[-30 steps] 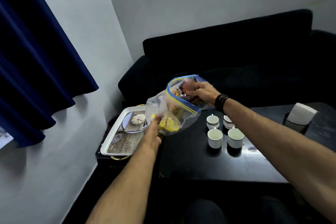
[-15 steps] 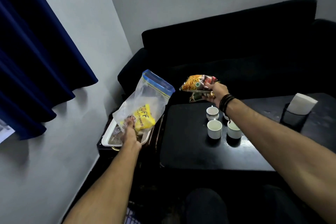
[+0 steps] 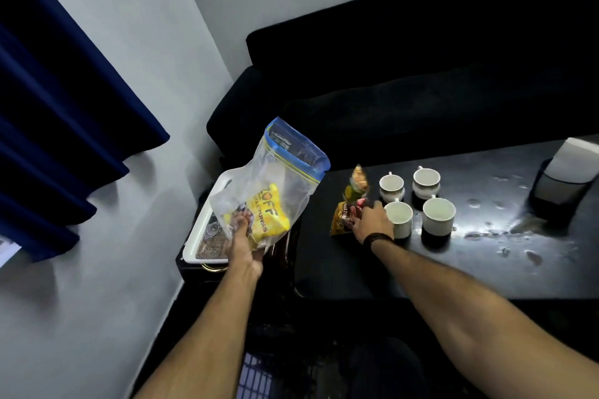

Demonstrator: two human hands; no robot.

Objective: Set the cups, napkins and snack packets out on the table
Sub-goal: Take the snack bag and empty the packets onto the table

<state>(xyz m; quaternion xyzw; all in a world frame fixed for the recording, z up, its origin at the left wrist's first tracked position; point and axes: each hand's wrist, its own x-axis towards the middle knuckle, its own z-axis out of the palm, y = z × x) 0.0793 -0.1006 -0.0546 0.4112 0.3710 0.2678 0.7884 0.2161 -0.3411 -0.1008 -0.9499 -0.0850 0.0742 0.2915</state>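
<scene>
My left hand (image 3: 243,244) grips the bottom of a clear zip bag (image 3: 278,178) with a blue seal, held up over the white tray (image 3: 207,217). A yellow snack packet (image 3: 267,214) is still inside the bag. My right hand (image 3: 372,223) rests on a brown snack packet (image 3: 342,220) lying on the black table (image 3: 356,269), fingers closed on it. A second orange-green packet (image 3: 356,186) lies just behind it. Several white cups (image 3: 437,215) stand grouped right of the packets. Napkins (image 3: 573,159) sit in a dark holder at the far right.
A black sofa (image 3: 421,74) runs behind the table. The tray sits on a low dark stand left of the table, beside the grey wall (image 3: 97,269). A blue curtain (image 3: 58,91) hangs at the left. Wet marks (image 3: 505,230) spot the table's right part.
My right hand pulled snack packets out of the zip bag, carried them right and lowered them onto the table beside the cups. My left hand swung the bag left over the tray.
</scene>
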